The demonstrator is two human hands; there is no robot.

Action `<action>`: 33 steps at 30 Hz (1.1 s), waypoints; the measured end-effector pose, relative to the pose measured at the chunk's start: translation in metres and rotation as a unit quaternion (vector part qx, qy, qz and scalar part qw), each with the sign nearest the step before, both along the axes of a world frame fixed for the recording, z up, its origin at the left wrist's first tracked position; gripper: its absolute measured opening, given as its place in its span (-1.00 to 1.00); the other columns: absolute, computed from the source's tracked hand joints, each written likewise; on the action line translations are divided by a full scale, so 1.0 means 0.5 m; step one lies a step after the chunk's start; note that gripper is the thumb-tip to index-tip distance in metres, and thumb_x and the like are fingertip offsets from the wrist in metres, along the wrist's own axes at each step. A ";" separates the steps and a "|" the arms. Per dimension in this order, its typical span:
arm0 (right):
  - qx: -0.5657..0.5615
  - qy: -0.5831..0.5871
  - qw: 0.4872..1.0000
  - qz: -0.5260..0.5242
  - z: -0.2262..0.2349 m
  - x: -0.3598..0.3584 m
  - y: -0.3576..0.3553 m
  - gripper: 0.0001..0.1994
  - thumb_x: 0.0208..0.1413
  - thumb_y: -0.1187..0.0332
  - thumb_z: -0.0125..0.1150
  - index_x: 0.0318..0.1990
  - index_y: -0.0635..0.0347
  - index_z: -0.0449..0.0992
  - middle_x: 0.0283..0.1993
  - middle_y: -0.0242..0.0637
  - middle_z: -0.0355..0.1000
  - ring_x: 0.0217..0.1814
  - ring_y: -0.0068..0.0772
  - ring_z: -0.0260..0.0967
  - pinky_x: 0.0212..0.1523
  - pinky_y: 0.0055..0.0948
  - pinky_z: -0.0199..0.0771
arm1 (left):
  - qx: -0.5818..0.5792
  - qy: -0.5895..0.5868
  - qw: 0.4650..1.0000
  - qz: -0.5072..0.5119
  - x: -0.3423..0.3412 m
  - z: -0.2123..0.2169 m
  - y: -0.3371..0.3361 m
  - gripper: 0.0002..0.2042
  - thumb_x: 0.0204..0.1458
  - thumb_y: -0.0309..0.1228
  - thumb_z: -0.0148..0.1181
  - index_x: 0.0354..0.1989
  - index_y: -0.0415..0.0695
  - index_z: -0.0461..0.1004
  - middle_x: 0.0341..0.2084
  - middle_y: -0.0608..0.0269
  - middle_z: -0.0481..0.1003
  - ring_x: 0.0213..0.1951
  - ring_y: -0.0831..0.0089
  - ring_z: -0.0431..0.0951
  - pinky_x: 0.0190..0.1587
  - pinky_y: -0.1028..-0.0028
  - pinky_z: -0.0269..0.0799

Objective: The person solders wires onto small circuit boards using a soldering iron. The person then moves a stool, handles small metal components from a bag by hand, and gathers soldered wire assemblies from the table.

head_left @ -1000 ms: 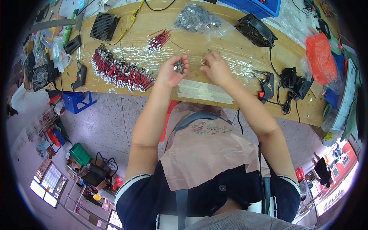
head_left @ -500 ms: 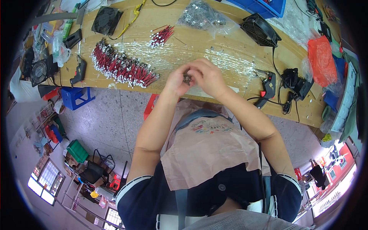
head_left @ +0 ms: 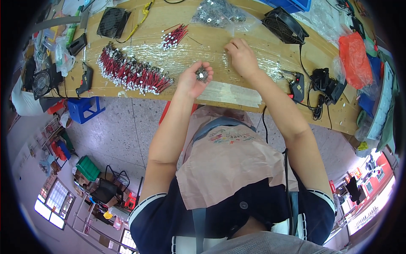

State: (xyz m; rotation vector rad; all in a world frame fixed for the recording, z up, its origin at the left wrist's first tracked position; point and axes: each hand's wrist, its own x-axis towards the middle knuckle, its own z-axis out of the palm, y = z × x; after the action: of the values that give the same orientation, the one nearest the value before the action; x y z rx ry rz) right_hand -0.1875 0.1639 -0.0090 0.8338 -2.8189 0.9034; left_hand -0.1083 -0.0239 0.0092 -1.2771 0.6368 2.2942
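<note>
My left hand (head_left: 193, 82) is turned palm up at the table's near side, its fingers curled around a small heap of metal parts (head_left: 201, 74). To its right and farther off, my right hand (head_left: 242, 57) is over the film-covered tabletop with its fingers bent down and together. Whatever may be between those fingertips is too small to make out. Left of my hands lies a long pile of red wires with white connectors (head_left: 131, 72). A smaller bunch of the same red wires (head_left: 174, 37) rests farther back. At the far side sits a clear bag of small metal parts (head_left: 220, 13).
Black fans stand at the back left (head_left: 113, 22) and back right (head_left: 285, 26). A glue gun (head_left: 86, 79) lies at the left, and another black-and-red glue gun (head_left: 297, 86) with cables at the right. Beyond it is a red plastic bag (head_left: 354, 63). Pale tape (head_left: 232, 94) covers the near edge.
My hands, together half a second ago, have come apart. The right one has moved away over the table to the far right; the left stays with the metal parts, now showing in its palm.
</note>
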 end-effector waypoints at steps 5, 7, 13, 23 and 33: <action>-0.007 -0.038 0.999 0.027 -0.011 -0.025 0.023 -0.87 -0.17 0.55 0.13 -0.38 0.19 0.47 -0.29 -0.20 0.41 -0.17 -0.12 0.38 -0.19 -0.25 0.43 | 0.016 0.017 1.000 -0.019 -0.029 0.004 0.033 -0.78 0.19 -0.32 -0.06 -0.29 -0.24 0.41 -0.45 0.14 0.45 -0.39 0.31 0.48 -0.32 0.40 0.45; -0.053 -0.072 0.996 0.010 0.005 -0.025 0.023 -0.89 -0.14 0.56 0.14 -0.38 0.22 0.48 -0.32 -0.20 0.41 -0.23 -0.09 0.39 -0.22 -0.26 0.43 | 0.020 0.024 0.999 -0.030 -0.034 -0.004 0.044 -0.78 0.19 -0.33 -0.07 -0.27 -0.26 0.41 -0.42 0.13 0.46 -0.37 0.30 0.48 -0.32 0.40 0.46; -0.193 -0.188 0.962 0.048 0.104 0.069 -0.006 -0.86 -0.10 0.59 0.20 -0.33 0.24 0.52 -0.35 -0.19 0.43 -0.33 -0.17 0.44 -0.31 -0.34 0.47 | 0.034 0.015 0.999 -0.012 -0.044 0.016 0.100 -0.77 0.21 -0.27 -0.12 -0.27 -0.15 0.41 -0.47 0.23 0.44 -0.46 0.39 0.41 -0.44 0.44 0.35; 0.000 -0.029 1.000 -0.012 -0.010 -0.022 0.027 -0.74 -0.06 0.46 0.21 -0.14 0.17 0.50 -0.19 -0.18 0.42 -0.16 -0.06 0.39 -0.18 -0.25 0.44 | 0.035 -0.006 0.998 -0.043 -0.048 0.012 0.113 -0.77 0.21 -0.29 -0.11 -0.31 -0.18 0.39 -0.45 0.22 0.44 -0.43 0.39 0.42 -0.41 0.44 0.36; -0.156 -0.003 0.986 -0.062 0.141 -0.026 0.027 -0.76 -0.17 0.56 0.23 -0.26 0.17 0.55 -0.24 -0.21 0.44 -0.15 -0.16 0.41 -0.16 -0.25 0.47 | 0.117 0.036 0.992 0.005 -0.084 0.009 0.142 -0.79 0.18 -0.28 -0.06 -0.35 -0.15 0.41 -0.49 0.24 0.44 -0.45 0.41 0.42 -0.47 0.45 0.33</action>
State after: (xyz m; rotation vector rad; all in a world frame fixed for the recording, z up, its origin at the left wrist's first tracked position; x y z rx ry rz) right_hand -0.2004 0.1774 0.0618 0.6076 -2.5985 1.2815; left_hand -0.1505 0.0471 0.0135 -1.0955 0.3705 2.3505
